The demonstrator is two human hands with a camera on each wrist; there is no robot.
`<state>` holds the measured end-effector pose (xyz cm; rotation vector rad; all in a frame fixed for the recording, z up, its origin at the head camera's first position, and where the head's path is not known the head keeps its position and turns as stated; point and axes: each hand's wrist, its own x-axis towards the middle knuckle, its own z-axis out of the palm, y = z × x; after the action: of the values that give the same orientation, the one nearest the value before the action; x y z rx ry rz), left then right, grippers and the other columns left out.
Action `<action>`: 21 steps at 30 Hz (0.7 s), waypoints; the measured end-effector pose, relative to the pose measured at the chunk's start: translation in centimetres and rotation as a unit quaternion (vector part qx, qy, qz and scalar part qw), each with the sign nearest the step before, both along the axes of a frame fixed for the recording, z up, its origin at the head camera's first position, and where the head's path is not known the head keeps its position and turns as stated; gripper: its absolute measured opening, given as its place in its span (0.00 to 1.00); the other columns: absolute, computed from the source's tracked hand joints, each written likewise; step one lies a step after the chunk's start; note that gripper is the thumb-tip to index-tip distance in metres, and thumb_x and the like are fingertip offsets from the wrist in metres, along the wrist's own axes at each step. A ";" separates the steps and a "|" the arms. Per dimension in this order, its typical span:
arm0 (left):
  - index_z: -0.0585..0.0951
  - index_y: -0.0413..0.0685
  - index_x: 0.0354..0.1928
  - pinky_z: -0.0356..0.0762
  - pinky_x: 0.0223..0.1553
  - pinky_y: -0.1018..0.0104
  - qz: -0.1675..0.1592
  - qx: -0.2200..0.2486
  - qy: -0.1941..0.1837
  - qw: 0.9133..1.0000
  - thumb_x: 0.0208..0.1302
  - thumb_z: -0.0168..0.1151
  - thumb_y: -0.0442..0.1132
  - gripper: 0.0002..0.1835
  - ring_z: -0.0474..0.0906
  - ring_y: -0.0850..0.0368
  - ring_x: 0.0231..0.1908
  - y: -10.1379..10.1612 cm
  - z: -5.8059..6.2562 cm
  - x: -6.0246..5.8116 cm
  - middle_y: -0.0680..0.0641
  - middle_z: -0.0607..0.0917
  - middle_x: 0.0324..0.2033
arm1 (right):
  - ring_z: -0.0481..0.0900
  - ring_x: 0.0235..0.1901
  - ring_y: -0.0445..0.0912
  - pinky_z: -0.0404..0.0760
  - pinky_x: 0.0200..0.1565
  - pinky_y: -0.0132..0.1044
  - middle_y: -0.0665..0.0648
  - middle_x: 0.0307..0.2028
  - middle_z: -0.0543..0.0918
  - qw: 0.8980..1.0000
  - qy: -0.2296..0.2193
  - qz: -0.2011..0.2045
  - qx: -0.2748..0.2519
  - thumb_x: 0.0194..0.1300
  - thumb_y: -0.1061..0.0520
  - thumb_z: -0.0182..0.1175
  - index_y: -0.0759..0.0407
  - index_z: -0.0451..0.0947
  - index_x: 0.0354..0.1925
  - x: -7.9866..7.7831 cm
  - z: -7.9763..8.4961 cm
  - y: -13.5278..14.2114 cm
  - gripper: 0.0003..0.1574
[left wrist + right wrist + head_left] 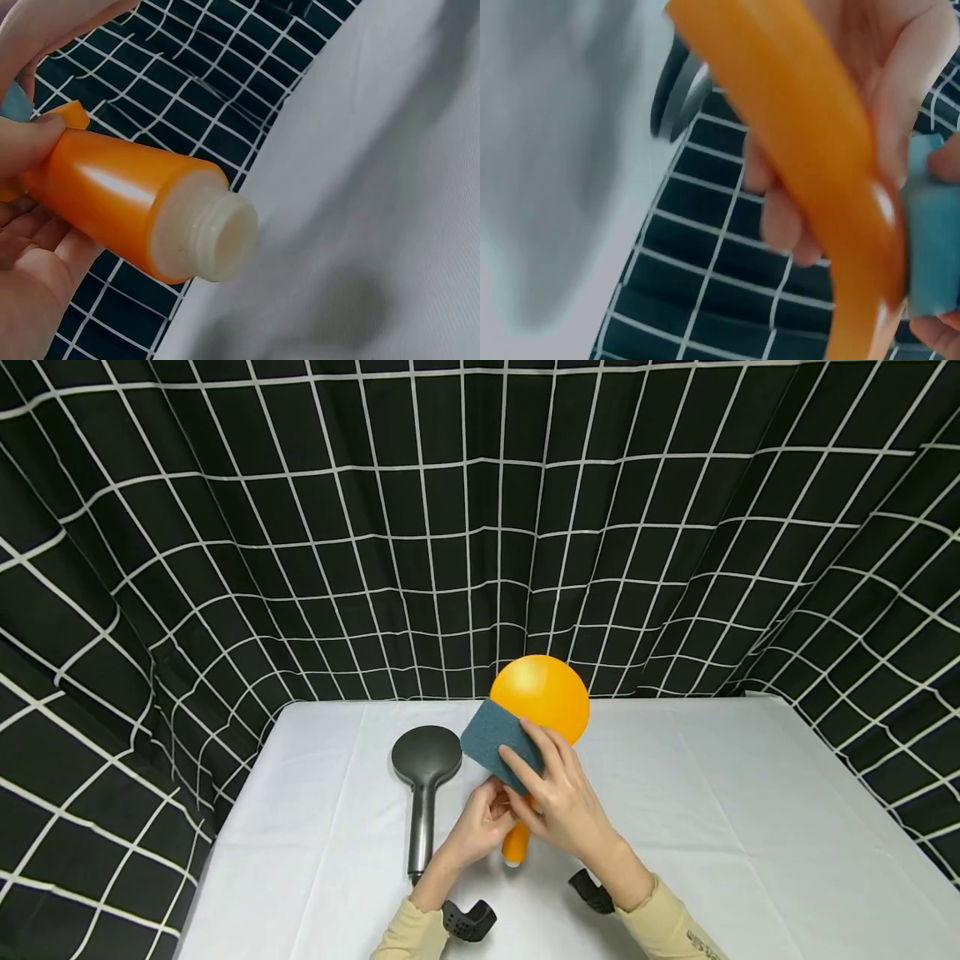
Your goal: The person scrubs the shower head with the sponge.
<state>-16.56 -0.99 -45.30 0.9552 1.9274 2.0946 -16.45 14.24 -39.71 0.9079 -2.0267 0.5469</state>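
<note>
An orange shower head (543,689) with a round disc and a thick handle is held up in the middle of the head view. My left hand (480,822) grips its handle; the white threaded end (225,238) sticks out toward the left wrist camera. In my right hand (566,797) is a blue sponge (491,739), pinched between thumb and fingers. The sponge overlaps the lower disc in the head view and lies against the handle side in the right wrist view (934,240).
A dark grey shower head (424,760) lies on the white table (750,793), left of the hands, its handle toward me. Black curtains (450,527) with a white grid rise behind and on both sides. A black wrist mount (468,921) sits by the left wrist.
</note>
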 end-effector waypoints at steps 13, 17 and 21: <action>0.63 0.28 0.58 0.74 0.50 0.63 -0.026 0.038 -0.020 0.999 0.63 0.54 0.25 0.22 0.72 0.30 0.49 -0.1 -0.2 -0.2 0.26 0.73 0.48 | 0.61 0.55 0.65 0.65 0.50 0.57 0.70 0.62 0.61 0.976 -0.047 -0.118 -0.179 0.58 0.59 0.61 0.65 0.72 0.56 -2.3 1.5 2.9 0.27; 0.63 0.27 0.58 0.75 0.49 0.66 0.000 0.021 -0.009 1.000 0.63 0.52 0.23 0.21 0.75 0.40 0.48 -0.2 -0.1 -0.2 0.28 0.73 0.49 | 0.64 0.53 0.66 0.67 0.51 0.55 0.72 0.61 0.63 0.997 -0.005 -0.037 -0.074 0.62 0.52 0.55 0.64 0.74 0.55 -0.6 0.3 0.8 0.25; 0.62 0.25 0.59 0.75 0.47 0.66 0.005 0.013 -0.002 1.000 0.62 0.50 0.20 0.22 0.75 0.46 0.47 -0.3 0.0 -0.3 0.29 0.73 0.50 | 0.66 0.52 0.66 0.68 0.51 0.52 0.73 0.59 0.65 0.999 0.018 0.022 -0.022 0.65 0.49 0.52 0.64 0.75 0.53 -0.3 -0.3 0.6 0.25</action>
<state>-16.86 -1.31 -45.35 0.9476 1.9117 2.1304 -16.80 14.82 -40.01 0.9324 -1.9596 0.5928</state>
